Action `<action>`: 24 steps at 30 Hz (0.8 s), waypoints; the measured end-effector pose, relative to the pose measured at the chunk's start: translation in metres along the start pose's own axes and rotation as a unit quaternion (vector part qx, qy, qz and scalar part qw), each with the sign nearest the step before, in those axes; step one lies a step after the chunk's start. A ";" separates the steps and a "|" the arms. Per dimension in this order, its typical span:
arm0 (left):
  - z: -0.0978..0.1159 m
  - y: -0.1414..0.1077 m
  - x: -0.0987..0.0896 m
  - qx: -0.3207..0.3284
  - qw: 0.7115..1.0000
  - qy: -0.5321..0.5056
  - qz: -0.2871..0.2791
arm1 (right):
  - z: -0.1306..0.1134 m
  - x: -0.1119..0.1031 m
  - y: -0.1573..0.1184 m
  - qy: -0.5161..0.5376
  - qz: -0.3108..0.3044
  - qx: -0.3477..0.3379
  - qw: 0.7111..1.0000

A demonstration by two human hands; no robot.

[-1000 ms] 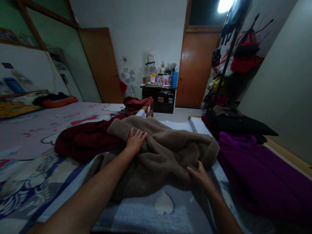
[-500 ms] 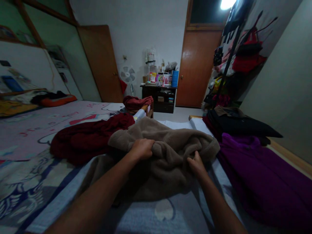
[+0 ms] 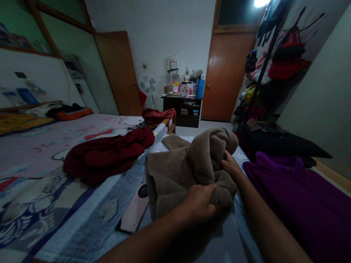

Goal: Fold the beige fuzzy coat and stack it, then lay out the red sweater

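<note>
A brown fleecy garment [image 3: 170,171] lies bunched on the pale blue bed cover in front of me; its full shape is hidden in the folds. My left hand [image 3: 201,201] grips its near edge, fingers closed on the cloth. Further back on the right side, my right hand [image 3: 230,164] pinches another fold of the same garment. To its left a pink phone-like object [image 3: 135,212] with a dark round spot rests on the cover. A folded purple garment [image 3: 298,197] lies to the right of my right forearm.
A dark red garment [image 3: 109,155] lies crumpled on the left. Folded dark clothes [image 3: 285,138] are stacked behind the purple one. Beyond the bed stand a black cabinet [image 3: 182,118] and a white fan [image 3: 148,86]. Bags [image 3: 287,67] hang at the right.
The brown garment has been gathered toward the right, uncovering the pink object. My left hand has moved right and nearer to me; my right hand has shifted slightly up and right.
</note>
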State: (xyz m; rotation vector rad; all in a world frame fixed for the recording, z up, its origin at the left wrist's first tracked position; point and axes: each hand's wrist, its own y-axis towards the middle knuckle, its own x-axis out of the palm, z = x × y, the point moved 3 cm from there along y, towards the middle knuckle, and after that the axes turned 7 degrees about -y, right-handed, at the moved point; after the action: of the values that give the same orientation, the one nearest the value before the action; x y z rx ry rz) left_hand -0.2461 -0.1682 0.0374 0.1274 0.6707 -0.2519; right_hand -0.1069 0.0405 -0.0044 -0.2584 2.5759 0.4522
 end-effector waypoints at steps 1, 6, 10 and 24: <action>0.000 0.003 0.004 0.004 1.000 0.004 -0.023 | 0.005 -0.001 -0.002 -0.030 0.006 0.013 0.999; -0.010 0.024 -0.011 0.037 0.985 -0.025 -0.165 | 0.033 0.002 -0.021 -0.135 0.019 0.088 0.987; -0.049 0.061 -0.073 0.034 0.996 -0.047 -0.068 | 0.043 0.007 -0.032 -0.168 0.000 0.104 0.980; -0.235 0.138 -0.148 -0.337 0.918 0.131 0.163 | 0.085 0.036 -0.043 -0.331 -0.020 0.085 0.940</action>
State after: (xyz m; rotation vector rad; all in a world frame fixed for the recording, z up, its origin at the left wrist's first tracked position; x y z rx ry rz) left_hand -0.4609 0.0387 -0.0474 -0.3957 0.9555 0.3314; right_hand -0.0876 0.0282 -0.1035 -0.0758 1.9279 0.2409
